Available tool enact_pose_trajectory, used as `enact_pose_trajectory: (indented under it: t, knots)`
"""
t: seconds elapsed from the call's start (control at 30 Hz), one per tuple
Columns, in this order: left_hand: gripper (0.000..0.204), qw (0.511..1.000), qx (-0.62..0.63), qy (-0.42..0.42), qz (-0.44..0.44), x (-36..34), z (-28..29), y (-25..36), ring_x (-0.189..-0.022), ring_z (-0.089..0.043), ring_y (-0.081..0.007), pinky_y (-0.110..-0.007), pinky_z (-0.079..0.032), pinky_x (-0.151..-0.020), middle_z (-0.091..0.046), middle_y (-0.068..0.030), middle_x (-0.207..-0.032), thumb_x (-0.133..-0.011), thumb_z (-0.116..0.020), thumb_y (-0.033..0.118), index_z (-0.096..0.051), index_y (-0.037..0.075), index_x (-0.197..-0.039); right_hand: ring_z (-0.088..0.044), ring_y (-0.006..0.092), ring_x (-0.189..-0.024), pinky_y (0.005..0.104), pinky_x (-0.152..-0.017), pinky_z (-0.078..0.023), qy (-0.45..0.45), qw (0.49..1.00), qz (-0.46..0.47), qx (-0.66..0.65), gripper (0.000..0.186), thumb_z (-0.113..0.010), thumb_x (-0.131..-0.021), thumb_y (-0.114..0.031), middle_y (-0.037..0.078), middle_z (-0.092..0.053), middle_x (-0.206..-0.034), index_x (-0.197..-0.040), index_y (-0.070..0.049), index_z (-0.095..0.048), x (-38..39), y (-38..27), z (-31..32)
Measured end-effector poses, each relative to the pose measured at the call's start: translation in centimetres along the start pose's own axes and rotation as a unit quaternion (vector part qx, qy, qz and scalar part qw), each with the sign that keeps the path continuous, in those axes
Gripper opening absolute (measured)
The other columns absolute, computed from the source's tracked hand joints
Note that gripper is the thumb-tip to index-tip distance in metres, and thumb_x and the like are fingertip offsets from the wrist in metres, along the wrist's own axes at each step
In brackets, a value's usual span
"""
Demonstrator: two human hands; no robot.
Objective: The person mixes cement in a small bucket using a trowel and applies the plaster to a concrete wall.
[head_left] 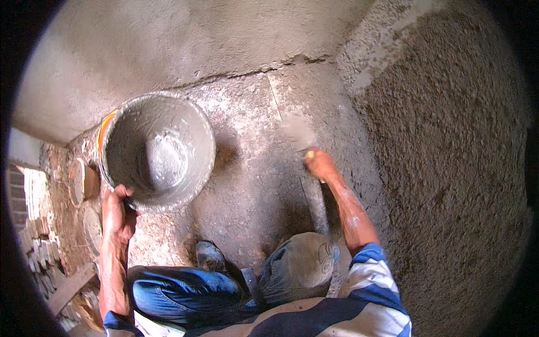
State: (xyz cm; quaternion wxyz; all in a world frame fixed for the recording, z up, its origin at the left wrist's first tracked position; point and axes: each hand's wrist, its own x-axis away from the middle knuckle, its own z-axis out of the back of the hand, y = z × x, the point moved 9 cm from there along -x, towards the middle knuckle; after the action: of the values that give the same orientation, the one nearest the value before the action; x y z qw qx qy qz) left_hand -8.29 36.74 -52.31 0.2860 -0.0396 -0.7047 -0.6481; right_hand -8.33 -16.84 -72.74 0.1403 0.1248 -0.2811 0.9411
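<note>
While the bucket [124, 149], near the wall [185, 39], is pinched at its rim by the left grip [119, 213], a blurred trowel [297, 131] is clasped by the right grip [322, 165] over the floor [250, 180].

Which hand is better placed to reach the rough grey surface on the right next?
Probably the right hand: it is nearer that rough grey surface and grips a blurred tool. The left hand is farther off, on the other side, and occupied holding the bucket by its rim.
</note>
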Motion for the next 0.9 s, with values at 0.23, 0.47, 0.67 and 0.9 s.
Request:
enact_pose_trajectory:
  t: [0.23,0.47,0.67,0.9]
  knots:
    - [0.019,0.999,0.046,0.006,0.026,2.8,4.5,-1.2,-0.084,-0.058,-0.0243,-0.045,-0.054,-0.068,-0.057,-0.0075,-0.097,-0.073,-0.05,0.008,-0.054,0.006,-0.092,-0.061,0.0416,-0.086,0.0474,-0.075,-0.049,0.159,0.963,-0.146,-0.16,0.029,-0.054,-0.084,-0.03,0.025,-0.063,-0.089,-0.1,-0.006,-0.056,9.4,4.6,1.1]
    - [0.029,0.998,-0.047,-0.048,-0.011,-0.5,-0.4,-1.2,-0.077,-0.057,-0.0217,-0.04,-0.05,-0.056,-0.056,-0.0066,-0.093,-0.071,-0.05,0.007,-0.052,0.007,-0.099,-0.061,0.0365,-0.076,0.0479,-0.067,-0.048,0.037,0.996,-0.054,-0.054,0.023,-0.055,-0.086,-0.027,0.016,-0.063,-0.08,-0.096,-0.006,-0.057,19.2,-3.3,-3.7]
    - [0.042,0.981,-0.115,-0.153,0.0,0.3,-9.1,-3.7,-0.077,-0.056,-0.0195,-0.03,-0.05,-0.043,-0.055,-0.0073,-0.098,-0.071,-0.052,0.008,-0.048,0.01,-0.113,-0.054,0.0124,-0.055,0.0306,-0.047,-0.046,-0.028,0.732,-0.292,-0.615,0.022,-0.059,-0.089,-0.029,0.001,-0.055,-0.065,-0.09,-0.008,-0.054,30.2,14.3,-7.9]
    - [0.043,0.944,-0.217,-0.244,0.049,2.5,-22.3,-11.7,-0.06,-0.057,-0.0225,-0.03,-0.045,-0.034,-0.053,-0.0141,-0.093,-0.076,-0.055,0.013,-0.043,0.003,-0.116,-0.045,0.0104,-0.041,0.0284,-0.037,-0.038,0.038,0.826,-0.407,-0.388,0.027,-0.054,-0.092,-0.028,0.001,-0.049,-0.057,-0.078,-0.005,-0.049,39.4,22.4,1.2]
